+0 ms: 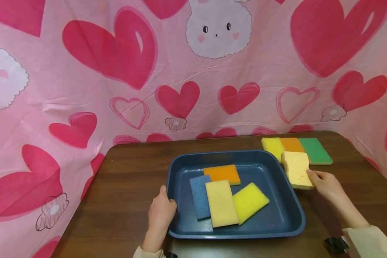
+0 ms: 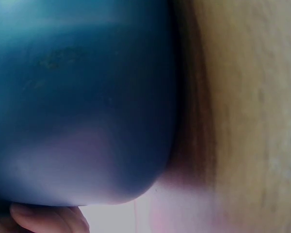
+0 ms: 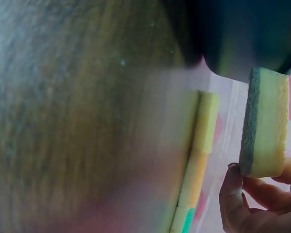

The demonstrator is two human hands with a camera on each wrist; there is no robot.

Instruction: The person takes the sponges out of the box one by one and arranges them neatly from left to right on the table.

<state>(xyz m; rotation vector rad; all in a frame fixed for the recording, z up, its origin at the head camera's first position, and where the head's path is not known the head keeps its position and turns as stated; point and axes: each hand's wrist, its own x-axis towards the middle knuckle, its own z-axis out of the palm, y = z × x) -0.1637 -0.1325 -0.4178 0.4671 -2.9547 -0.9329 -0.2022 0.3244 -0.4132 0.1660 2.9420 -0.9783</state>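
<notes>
Sponge [image 1: 296, 170] at the frame's right was pinched in the right hand [image 1: 328, 184]; the left hand [image 1: 161, 211] gripped the central tray [image 1: 274, 220].

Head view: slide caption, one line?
Left hand grips a tray of four sponges; right hand holds a pale sponge near the tray's right side.

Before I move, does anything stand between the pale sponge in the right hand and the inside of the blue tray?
Only the blue tray's right rim: it lies between the pale sponge in the right hand and the tray's inside. Nothing else visible stands there.
</notes>
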